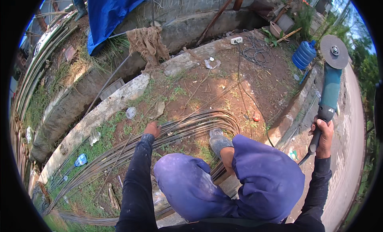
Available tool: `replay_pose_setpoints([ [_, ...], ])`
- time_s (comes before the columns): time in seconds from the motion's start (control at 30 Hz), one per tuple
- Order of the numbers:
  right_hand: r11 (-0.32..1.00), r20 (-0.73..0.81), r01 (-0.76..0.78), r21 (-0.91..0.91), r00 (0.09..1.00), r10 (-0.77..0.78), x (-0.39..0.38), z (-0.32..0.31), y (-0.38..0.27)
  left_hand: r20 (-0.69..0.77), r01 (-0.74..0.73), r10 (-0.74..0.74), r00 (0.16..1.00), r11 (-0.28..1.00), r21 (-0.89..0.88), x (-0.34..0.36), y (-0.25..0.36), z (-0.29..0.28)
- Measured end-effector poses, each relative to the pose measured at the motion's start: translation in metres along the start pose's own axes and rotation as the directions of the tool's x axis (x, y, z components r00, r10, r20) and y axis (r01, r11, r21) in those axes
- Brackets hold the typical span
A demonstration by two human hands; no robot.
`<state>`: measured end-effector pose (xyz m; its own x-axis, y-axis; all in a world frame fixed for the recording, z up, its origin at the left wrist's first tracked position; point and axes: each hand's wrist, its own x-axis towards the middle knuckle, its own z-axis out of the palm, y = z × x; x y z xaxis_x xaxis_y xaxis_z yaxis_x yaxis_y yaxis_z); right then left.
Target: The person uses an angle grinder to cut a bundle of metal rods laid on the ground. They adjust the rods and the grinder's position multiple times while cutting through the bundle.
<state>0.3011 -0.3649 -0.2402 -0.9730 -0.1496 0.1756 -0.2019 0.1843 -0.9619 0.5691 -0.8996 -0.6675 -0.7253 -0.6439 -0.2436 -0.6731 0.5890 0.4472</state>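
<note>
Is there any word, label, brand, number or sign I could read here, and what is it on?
No text can be read here.
Angle grinder in the right hand: pale mark near the grip, too small to read.
Blue-and-white plastic litter on the grass: pale markings, too blurred.

Far R: angle grinder in R hand, w/ pavement beyond. L of ctr: L hand at far edge of rod bundle, contact unclear. Ahead of knees: bundle's bend, w/ one foot nr its inner side. Past L hand: plastic cup on ground; farther L, nr bundle, bottle. Back R: water jug, w/ cable coil to its L, then power strip. Back L: ditch behind concrete kerb, burlap above, tarp left of burlap, more rods at far L.
</note>
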Motion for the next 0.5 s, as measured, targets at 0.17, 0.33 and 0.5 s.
replay_pose_setpoints([
  [0.17,0.947,0.463,-0.258,0.191,0.874,0.144,0.073,0.118,0.036,0.027,-0.169,0.172,0.985,0.982,-0.087,0.001,0.088,-0.138],
  [0.33,0.916,0.697,-0.401,0.022,0.663,0.273,0.079,0.234,0.108,0.358,-0.258,0.432,0.828,0.86,-0.441,0.005,0.282,-0.191],
  [0.5,0.979,0.705,-0.075,-0.191,0.683,0.19,0.01,0.269,0.212,0.424,0.275,0.171,0.889,0.541,-0.795,0.021,0.334,-0.085],
])
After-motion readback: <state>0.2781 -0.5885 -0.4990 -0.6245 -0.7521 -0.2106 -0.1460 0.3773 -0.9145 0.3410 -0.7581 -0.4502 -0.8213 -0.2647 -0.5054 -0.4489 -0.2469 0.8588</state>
